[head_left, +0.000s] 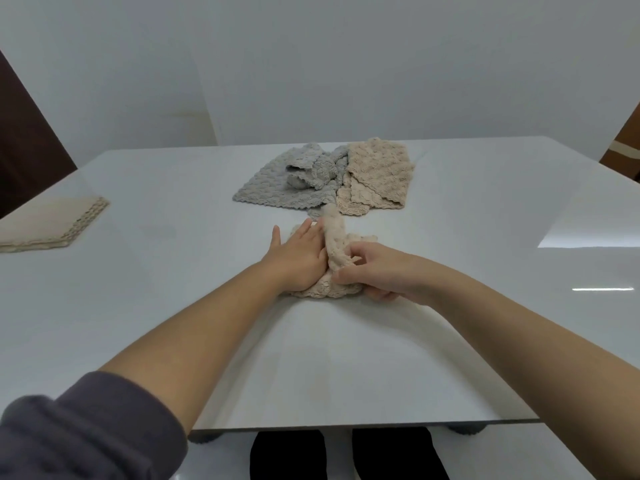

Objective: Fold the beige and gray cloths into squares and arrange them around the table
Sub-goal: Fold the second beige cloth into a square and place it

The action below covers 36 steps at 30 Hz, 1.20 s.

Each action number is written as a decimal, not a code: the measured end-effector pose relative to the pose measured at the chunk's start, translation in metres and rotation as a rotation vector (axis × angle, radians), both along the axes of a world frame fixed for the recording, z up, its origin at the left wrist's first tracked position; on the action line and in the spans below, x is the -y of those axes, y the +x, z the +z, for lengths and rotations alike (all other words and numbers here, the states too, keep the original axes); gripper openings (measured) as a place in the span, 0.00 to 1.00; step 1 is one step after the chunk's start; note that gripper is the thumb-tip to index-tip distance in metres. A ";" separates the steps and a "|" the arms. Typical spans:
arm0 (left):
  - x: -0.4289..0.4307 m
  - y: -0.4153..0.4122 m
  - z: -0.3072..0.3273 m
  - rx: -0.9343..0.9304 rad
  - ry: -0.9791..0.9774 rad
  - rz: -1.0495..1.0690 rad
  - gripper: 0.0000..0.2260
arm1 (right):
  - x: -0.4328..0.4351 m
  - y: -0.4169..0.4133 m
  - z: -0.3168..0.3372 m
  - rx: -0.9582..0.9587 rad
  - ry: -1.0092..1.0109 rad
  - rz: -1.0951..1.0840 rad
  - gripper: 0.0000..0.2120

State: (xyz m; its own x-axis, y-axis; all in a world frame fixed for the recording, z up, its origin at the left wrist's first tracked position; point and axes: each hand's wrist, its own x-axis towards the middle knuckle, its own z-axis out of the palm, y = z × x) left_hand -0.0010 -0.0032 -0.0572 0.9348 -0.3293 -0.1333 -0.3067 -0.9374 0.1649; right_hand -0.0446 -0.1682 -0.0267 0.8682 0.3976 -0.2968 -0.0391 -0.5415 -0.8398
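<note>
- My left hand (300, 252) lies flat, fingers straight, pressing the bunched beige textured cloth (334, 258) at the middle of the white glossy tabletop (485, 209).
- My right hand (377, 275) pinches that cloth's raised fold.
- Crumpled gray cloth (277, 181) and loose beige cloth (377, 178) lie near the far edge.
- A folded beige square (52, 223) lies at the left edge.

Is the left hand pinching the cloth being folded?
No, the left hand lies flat on the beige cloth, fingers straight; the right hand pinches it.

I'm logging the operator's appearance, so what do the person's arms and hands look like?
The left hand and right hand are bare: no gloves, rings or watch. A dark grayish sleeve is pushed up the left arm; the right forearm shows no sleeve.
</note>
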 end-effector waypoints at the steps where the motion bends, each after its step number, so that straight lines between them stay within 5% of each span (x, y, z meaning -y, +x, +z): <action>1: 0.000 0.000 -0.001 0.011 -0.006 -0.003 0.24 | 0.001 0.001 0.002 0.016 -0.047 -0.009 0.08; 15: 0.002 -0.003 -0.006 0.059 0.005 0.054 0.25 | 0.019 -0.012 -0.007 -0.032 0.021 -0.269 0.18; 27: 0.002 -0.007 -0.006 0.091 -0.056 0.071 0.25 | 0.032 -0.020 0.008 -0.049 0.010 -0.294 0.07; 29: 0.001 -0.007 -0.005 0.107 -0.122 0.078 0.25 | 0.036 -0.016 0.012 0.032 0.011 -0.362 0.07; 32: -0.005 -0.008 0.003 0.133 -0.220 0.113 0.25 | 0.027 -0.006 0.013 0.417 -0.149 -0.472 0.09; 34: -0.007 -0.010 0.010 0.165 -0.229 0.111 0.25 | 0.011 0.003 0.010 0.635 -0.338 -0.416 0.14; 36: -0.005 -0.013 0.013 0.182 -0.205 0.094 0.25 | -0.007 0.015 0.002 0.636 -0.491 -0.270 0.22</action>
